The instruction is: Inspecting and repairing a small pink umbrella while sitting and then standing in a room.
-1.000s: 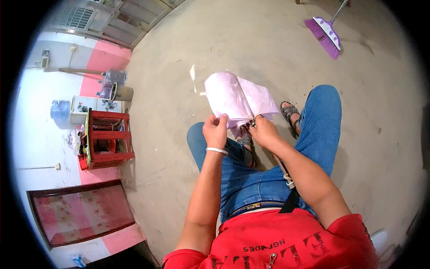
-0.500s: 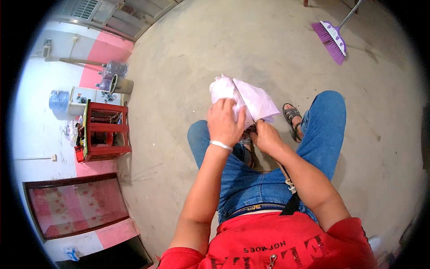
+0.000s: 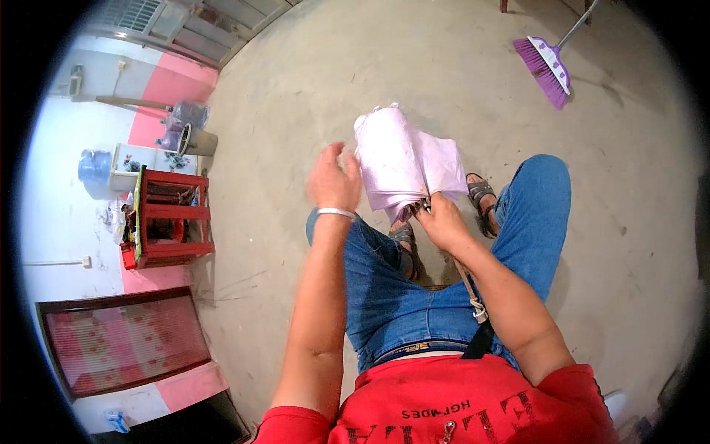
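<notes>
As the head camera looks down past blue-jeaned knees (image 3: 534, 214), a pale pink bundle (image 3: 392, 159) of thin, folded sheets is held above the floor (image 3: 288, 155). The right hand (image 3: 444, 223) has its grip closed on the bundle's lower edge, by a dark item too small to identify. The left hand (image 3: 335, 183), blurred, is just beside the bundle's left edge, grip loosely open, fingers curved. A purple broom (image 3: 546, 70) stands upper right.

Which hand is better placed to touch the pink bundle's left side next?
Probably the left hand: it looks empty and is close beside that side. The right hand is busy holding the pink bundle near its lower end.
</notes>
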Action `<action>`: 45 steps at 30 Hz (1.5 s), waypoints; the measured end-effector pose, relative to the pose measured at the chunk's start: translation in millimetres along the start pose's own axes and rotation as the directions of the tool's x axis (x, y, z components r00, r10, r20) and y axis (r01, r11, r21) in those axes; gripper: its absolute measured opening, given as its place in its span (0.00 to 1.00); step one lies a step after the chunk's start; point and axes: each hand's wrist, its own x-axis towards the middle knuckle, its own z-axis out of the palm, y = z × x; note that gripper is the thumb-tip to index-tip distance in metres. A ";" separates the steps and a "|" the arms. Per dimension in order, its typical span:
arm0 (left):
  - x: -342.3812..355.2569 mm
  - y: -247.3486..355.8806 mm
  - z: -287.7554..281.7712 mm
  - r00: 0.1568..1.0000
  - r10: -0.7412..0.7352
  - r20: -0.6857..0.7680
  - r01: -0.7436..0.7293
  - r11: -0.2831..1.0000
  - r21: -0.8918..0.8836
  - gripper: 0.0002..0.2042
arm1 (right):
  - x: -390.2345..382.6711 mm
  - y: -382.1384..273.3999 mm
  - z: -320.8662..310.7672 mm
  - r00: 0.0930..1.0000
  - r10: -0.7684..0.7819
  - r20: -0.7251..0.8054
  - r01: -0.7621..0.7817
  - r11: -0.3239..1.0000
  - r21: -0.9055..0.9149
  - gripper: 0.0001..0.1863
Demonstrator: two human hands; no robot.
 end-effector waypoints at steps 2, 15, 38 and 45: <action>-9.4 8.7 14.3 0.952 0.299 -0.070 -0.305 0.949 -0.080 0.17 | 1.2 2.1 3.3 0.999 -0.016 0.050 0.013 0.998 0.057 0.18; -48.0 48.4 -24.4 0.971 0.043 0.235 -0.068 0.992 0.103 0.10 | 3.1 -3.5 -9.0 0.997 -0.001 -0.075 -0.010 0.990 -0.143 0.18; -27.8 85.7 46.1 0.947 0.238 0.218 -0.197 0.961 -0.192 0.12 | -6.3 -8.9 -0.6 0.985 -0.049 0.164 0.109 0.918 -0.381 0.14; -47.6 27.3 29.4 0.986 -0.115 0.118 0.158 0.869 -0.469 0.14 | 0.3 -0.6 -3.2 1.000 0.006 0.013 -0.004 0.992 -0.127 0.17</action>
